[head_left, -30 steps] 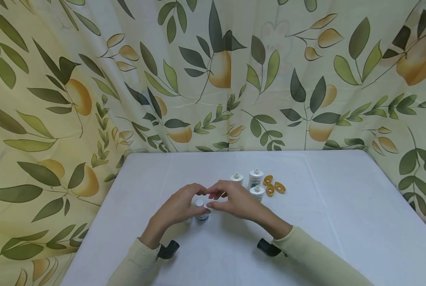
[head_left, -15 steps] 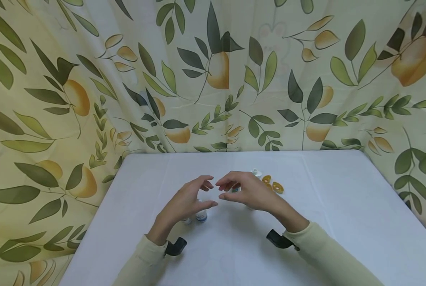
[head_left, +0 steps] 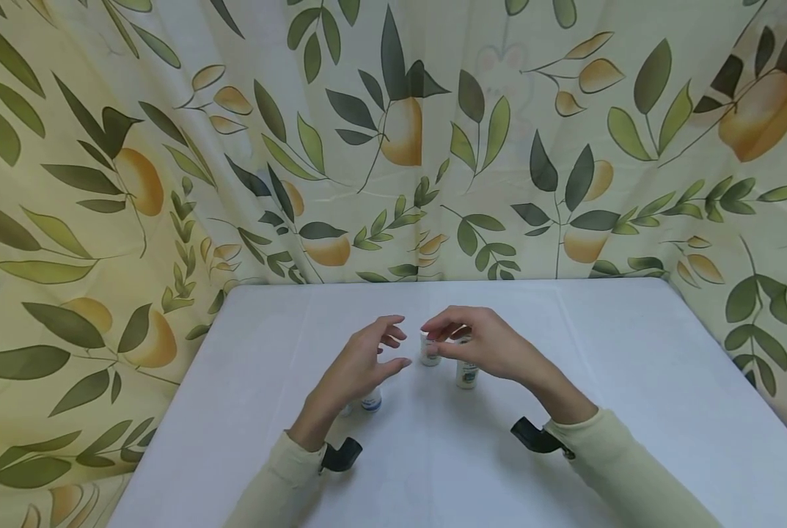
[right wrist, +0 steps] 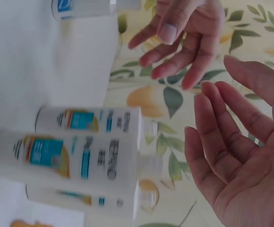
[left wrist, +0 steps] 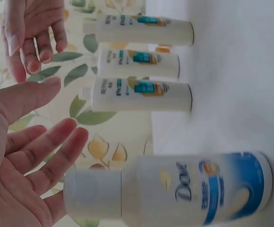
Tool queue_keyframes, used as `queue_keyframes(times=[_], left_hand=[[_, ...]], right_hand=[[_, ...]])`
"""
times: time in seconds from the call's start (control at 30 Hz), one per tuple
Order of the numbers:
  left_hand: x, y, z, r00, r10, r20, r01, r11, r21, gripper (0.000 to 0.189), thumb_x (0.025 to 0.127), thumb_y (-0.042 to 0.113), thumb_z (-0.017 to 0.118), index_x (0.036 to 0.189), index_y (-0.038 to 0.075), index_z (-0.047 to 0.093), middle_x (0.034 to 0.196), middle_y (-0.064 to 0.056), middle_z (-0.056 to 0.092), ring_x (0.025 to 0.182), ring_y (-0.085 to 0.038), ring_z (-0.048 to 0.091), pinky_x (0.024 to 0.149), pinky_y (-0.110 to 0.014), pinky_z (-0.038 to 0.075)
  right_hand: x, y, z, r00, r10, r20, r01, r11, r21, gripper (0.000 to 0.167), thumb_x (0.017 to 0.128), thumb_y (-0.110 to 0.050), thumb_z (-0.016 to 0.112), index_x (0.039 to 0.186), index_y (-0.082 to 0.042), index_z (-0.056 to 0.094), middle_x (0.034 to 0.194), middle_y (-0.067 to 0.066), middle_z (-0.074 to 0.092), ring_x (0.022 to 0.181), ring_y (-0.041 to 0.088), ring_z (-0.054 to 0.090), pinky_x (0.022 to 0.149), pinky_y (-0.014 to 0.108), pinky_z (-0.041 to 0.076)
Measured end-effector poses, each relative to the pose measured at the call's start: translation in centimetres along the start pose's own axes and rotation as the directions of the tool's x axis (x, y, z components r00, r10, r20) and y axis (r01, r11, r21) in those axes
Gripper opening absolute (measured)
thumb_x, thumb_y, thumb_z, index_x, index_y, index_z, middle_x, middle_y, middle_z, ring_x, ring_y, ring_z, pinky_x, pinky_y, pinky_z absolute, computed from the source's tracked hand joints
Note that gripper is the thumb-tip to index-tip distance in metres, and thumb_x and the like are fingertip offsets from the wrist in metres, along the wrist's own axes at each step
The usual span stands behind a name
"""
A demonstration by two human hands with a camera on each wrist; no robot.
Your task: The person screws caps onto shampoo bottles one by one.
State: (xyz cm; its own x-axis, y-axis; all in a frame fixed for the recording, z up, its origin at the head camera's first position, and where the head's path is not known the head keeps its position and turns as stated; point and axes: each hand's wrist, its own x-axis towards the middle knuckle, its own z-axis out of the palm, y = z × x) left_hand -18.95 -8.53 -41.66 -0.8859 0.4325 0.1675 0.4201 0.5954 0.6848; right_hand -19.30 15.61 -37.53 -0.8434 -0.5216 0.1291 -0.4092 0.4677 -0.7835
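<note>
One floral curtain (head_left: 393, 213) fills the background at twelve o'clock and wraps round to nine, behind a white-covered bench (head_left: 604, 352). Two pale sleeves reach over it, the left sleeve (head_left: 277, 477) from seven o'clock and the right sleeve (head_left: 637, 469) from four. The left hand (head_left: 367, 363) is above the bench, fingers spread and gently bent, thumb well apart, with nothing in its grasp. At its three o'clock, the right hand (head_left: 488, 343) is similarly relaxed and likewise grips nothing, thumb and fingertips separated.

Three white bottles (right wrist: 56, 156) with teal labels and narrow spouts stand upright, grouped near the right hand; from above, one shows at its nine o'clock and another at seven. A Dove bottle (left wrist: 193, 189), white-capped with a blue base, stands upright at the left hand's six o'clock; whether a finger touches its cap I cannot tell. Beside it, at eight, a pale container (head_left: 345, 411) is mostly hidden. Dark wrist cameras jut out: the left camera (head_left: 342, 455) at six from its hand, the right camera (head_left: 536, 435) at five. Smallest, an orange piece (right wrist: 30, 223) lies between seven and eight in the right wrist view, cut off by the edge.
</note>
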Motion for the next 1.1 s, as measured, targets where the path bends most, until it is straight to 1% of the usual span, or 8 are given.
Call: queue_keyframes(times=[0.17, 0.27, 0.43, 0.57, 0.63, 0.83, 0.97, 1.1], left_hand=[[0.4, 0.5, 0.6, 1.0, -0.008, -0.004, 0.008, 1.0, -0.011, 0.066, 0.089, 0.015, 0.08, 0.146, 0.007, 0.047, 0.126, -0.008, 0.066, 0.113, -0.022, 0.066, 0.095, -0.041, 0.058], [0.7, 0.7, 1.0, 1.0, -0.023, -0.009, 0.022, 1.0, -0.006, 0.064, 0.089, 0.016, 0.081, 0.144, 0.007, 0.05, 0.13, -0.008, 0.064, 0.115, -0.022, 0.065, 0.095, -0.039, 0.058], [1.2, 0.7, 1.8, 0.997, -0.076, -0.024, 0.077, 0.997, 0.011, 0.064, 0.088, 0.018, 0.081, 0.143, 0.007, 0.051, 0.135, -0.008, 0.06, 0.121, -0.024, 0.061, 0.098, -0.04, 0.056], [1.7, 0.9, 2.2, 0.991, -0.121, -0.053, 0.122, 0.993, 0.005, 0.064, 0.088, 0.019, 0.081, 0.144, 0.008, 0.052, 0.139, -0.008, 0.057, 0.125, -0.024, 0.058, 0.103, -0.041, 0.054], [1.9, 1.0, 2.5, 0.989, -0.13, -0.075, 0.129, 0.992, -0.016, 0.064, 0.088, 0.019, 0.081, 0.144, 0.008, 0.052, 0.14, -0.009, 0.056, 0.126, -0.025, 0.057, 0.103, -0.042, 0.053], [2.4, 1.3, 3.4, 0.982, -0.127, -0.137, 0.116, 0.99, -0.086, 0.065, 0.087, 0.019, 0.082, 0.144, 0.006, 0.051, 0.139, -0.01, 0.056, 0.128, -0.027, 0.054, 0.104, -0.043, 0.051], [2.7, 1.5, 4.0, 0.976, -0.153, -0.157, 0.133, 0.983, -0.13, 0.066, 0.087, 0.016, 0.082, 0.144, 0.007, 0.05, 0.14, -0.01, 0.055, 0.129, -0.027, 0.054, 0.103, -0.042, 0.053], [3.1, 1.6, 4.5, 0.975, -0.155, -0.162, 0.127, 0.978, -0.168, 0.065, 0.086, 0.014, 0.083, 0.143, 0.008, 0.052, 0.141, -0.008, 0.055, 0.131, -0.025, 0.054, 0.104, -0.039, 0.053]], right_hand=[[-0.3, 0.9, -1.0, 0.999, 0.033, -0.029, -0.033, 0.999, -0.002, 0.029, 0.093, -0.024, 0.077, 0.119, -0.015, 0.073, 0.112, -0.004, 0.071, 0.1, 0.015, 0.065, 0.095, 0.045, 0.055], [-0.6, 1.5, -1.4, 0.997, 0.058, -0.052, -0.059, 0.998, -0.004, 0.029, 0.093, -0.026, 0.076, 0.119, -0.013, 0.073, 0.11, -0.003, 0.072, 0.099, 0.016, 0.065, 0.094, 0.044, 0.055], [-1.1, 2.2, -2.0, 0.994, 0.071, -0.083, -0.073, 0.997, -0.018, 0.029, 0.094, -0.029, 0.075, 0.118, -0.012, 0.073, 0.109, -0.002, 0.071, 0.1, 0.016, 0.065, 0.094, 0.043, 0.055], [-1.3, 2.8, -2.5, 0.992, 0.076, -0.102, -0.08, 0.996, -0.038, 0.028, 0.095, -0.029, 0.074, 0.118, -0.014, 0.073, 0.109, -0.001, 0.072, 0.1, 0.017, 0.065, 0.092, 0.043, 0.055], [-1.4, 3.1, -2.7, 0.991, 0.085, -0.108, -0.09, 0.995, -0.043, 0.028, 0.094, -0.029, 0.074, 0.118, -0.013, 0.073, 0.109, -0.002, 0.072, 0.1, 0.017, 0.066, 0.092, 0.042, 0.055], [-1.8, 3.9, -3.1, 0.985, 0.113, -0.128, -0.12, 0.992, -0.045, 0.029, 0.094, -0.026, 0.075, 0.118, -0.01, 0.073, 0.107, -0.002, 0.072, 0.097, 0.017, 0.066, 0.09, 0.04, 0.058], [-2.0, 4.5, -3.3, 0.986, 0.107, -0.13, -0.113, 0.993, -0.039, 0.028, 0.095, -0.025, 0.073, 0.118, -0.009, 0.072, 0.108, -0.001, 0.072, 0.098, 0.018, 0.066, 0.091, 0.04, 0.058], [-2.2, 4.9, -3.5, 0.987, 0.105, -0.125, -0.11, 0.993, -0.032, 0.029, 0.096, -0.027, 0.073, 0.118, -0.009, 0.072, 0.109, 0.001, 0.073, 0.099, 0.018, 0.066, 0.091, 0.037, 0.057]])
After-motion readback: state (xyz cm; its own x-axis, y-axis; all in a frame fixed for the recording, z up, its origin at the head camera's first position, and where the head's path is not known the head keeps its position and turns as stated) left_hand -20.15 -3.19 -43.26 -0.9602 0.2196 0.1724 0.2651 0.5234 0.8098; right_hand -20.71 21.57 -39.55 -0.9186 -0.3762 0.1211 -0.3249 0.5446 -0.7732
